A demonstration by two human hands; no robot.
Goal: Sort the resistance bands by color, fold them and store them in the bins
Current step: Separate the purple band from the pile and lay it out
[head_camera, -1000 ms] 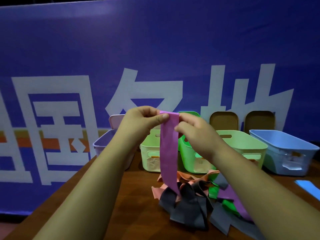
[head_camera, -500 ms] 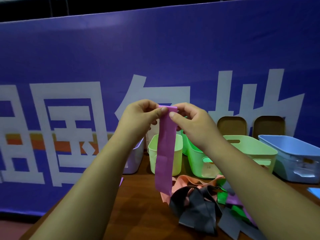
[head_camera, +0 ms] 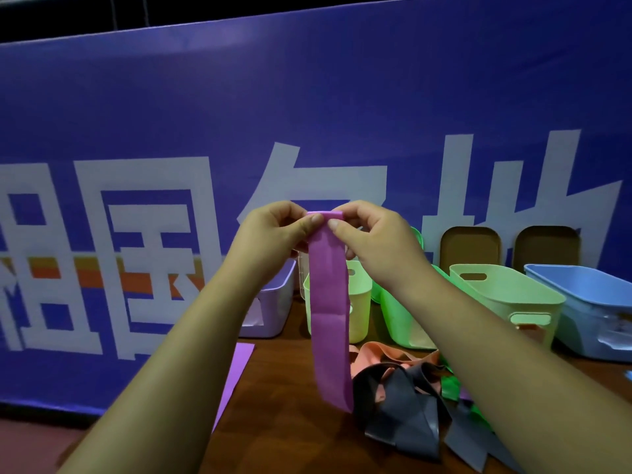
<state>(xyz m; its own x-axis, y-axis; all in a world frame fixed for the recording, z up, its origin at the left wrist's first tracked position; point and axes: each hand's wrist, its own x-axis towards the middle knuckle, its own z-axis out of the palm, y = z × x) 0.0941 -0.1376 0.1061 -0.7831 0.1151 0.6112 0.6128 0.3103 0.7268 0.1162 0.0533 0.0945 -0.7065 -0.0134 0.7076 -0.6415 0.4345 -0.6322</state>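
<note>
Along the far edge of the desk [head_camera: 301,436] I see the row of bins: a lilac bin [head_camera: 273,302] at the left, a pale yellow-green bin [head_camera: 359,313] behind the strip I hold, a bright green bin [head_camera: 400,319], a wide light green bin [head_camera: 506,302] and a blue bin [head_camera: 588,309] toward the right edge. Nearer me, right of centre on the desk, lies the unsorted heap of bands [head_camera: 410,398], grey, salmon and green tangled together. A flat purple band [head_camera: 236,378] lies apart by the left edge.

The purple band [head_camera: 330,309] I am working hangs in the air above the desk, its long axis straight down from the pinch, its free end just clear of the heap. My left hand [head_camera: 273,241] and right hand [head_camera: 372,241] both grip its top edge, thumbs pressed on the front face, one at each corner, level with each other. The whole length lies below the grip, so I judge the fold calls for one hand to drop and bring the tail up; the lilac bin sits nearer my left
</note>
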